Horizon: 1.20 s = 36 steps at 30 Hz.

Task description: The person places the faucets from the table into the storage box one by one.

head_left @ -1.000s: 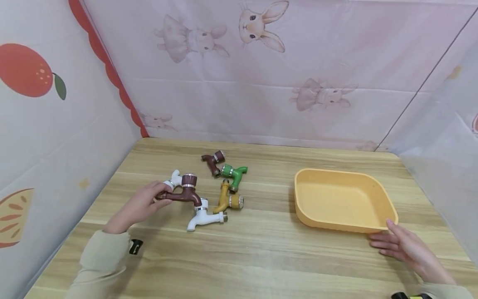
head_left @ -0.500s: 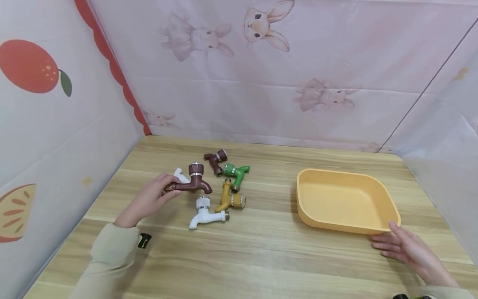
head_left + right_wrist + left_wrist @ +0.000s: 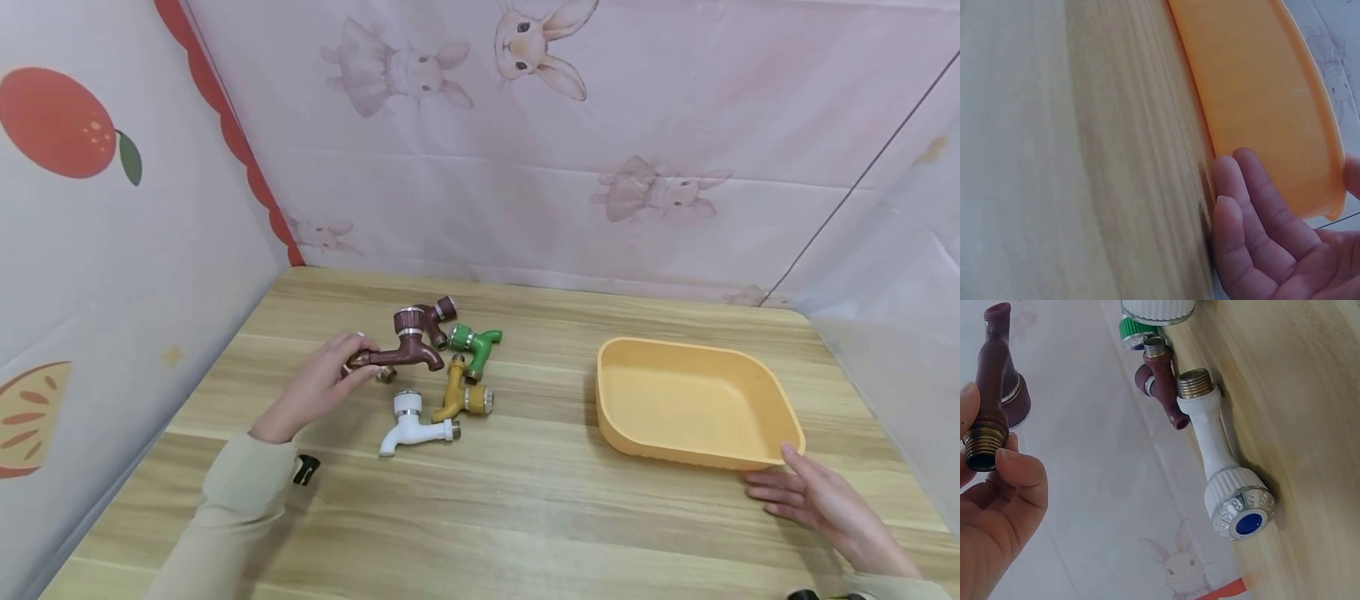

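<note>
My left hand [image 3: 318, 383] grips a brown faucet [image 3: 408, 354] by its threaded end, above the table, its handle upward and spout to the right. In the left wrist view, thumb and fingers pinch the brown faucet [image 3: 990, 387] just by the brass thread. A white faucet [image 3: 1210, 437] lies on the table below; the left hand mostly hides it in the head view. My right hand [image 3: 821, 504] holds the near right corner of a yellow tray [image 3: 693, 458], thumb on the rim. In the right wrist view, its fingers lie against the tray's [image 3: 1254, 81] outer wall.
Another white faucet [image 3: 411, 429] stands nearest on the wooden table [image 3: 525, 517]. Beside it lie a yellow faucet [image 3: 453, 396], a green faucet [image 3: 476, 346] and a smaller brown faucet [image 3: 435, 321]. Printed cloth walls [image 3: 525, 208] border the table at the back and sides.
My left hand has carried the brown faucet up and to the right, away from the near white faucet. The right hand stays at the tray's corner.
</note>
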Available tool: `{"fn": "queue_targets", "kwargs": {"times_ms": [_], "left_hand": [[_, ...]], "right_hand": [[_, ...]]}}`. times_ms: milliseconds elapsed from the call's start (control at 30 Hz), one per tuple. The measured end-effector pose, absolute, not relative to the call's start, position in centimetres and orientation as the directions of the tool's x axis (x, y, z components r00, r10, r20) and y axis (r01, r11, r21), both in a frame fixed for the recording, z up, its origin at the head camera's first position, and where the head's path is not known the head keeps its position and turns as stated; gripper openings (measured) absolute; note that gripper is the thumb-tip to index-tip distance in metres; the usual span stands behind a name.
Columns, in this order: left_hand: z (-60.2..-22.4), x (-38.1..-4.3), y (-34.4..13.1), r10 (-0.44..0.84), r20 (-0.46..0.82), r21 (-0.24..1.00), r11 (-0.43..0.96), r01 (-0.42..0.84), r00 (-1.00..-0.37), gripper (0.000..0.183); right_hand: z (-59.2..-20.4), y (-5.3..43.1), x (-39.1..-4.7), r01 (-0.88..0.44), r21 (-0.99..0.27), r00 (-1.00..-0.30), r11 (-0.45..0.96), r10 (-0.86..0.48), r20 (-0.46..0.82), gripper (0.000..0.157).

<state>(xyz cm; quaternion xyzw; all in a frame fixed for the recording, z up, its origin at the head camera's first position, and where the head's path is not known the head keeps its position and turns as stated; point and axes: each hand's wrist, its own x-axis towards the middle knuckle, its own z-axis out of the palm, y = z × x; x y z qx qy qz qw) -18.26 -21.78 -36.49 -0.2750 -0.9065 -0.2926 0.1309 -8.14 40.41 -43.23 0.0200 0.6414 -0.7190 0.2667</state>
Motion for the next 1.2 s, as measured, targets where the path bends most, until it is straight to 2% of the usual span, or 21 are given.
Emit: {"fn": "queue_targets", "kwargs": {"times_ms": [700, 1067, 1200], "left_hand": [[-34.9, -19.4, -19.0, 0.418, 0.412, 0.548, 0.597, 0.586, -0.810, 0.021], [-34.6, -20.0, -17.1, 0.436, 0.430, 0.532, 0.585, 0.612, -0.790, 0.023], [-34.4, -20.1, -16.6, 0.430, 0.428, 0.541, 0.583, 0.606, -0.795, 0.024]], "right_hand": [[-43.3, 40.3, -8.2, 0.398, -0.917, -0.865, -0.026, -0.343, -0.365, 0.030], [-43.0, 40.2, -8.2, 0.403, -0.913, -0.871, 0.063, -0.280, -0.404, 0.037], [-43.0, 40.1, -8.1, 0.401, -0.915, -0.874, 0.045, -0.282, -0.397, 0.034]]}}
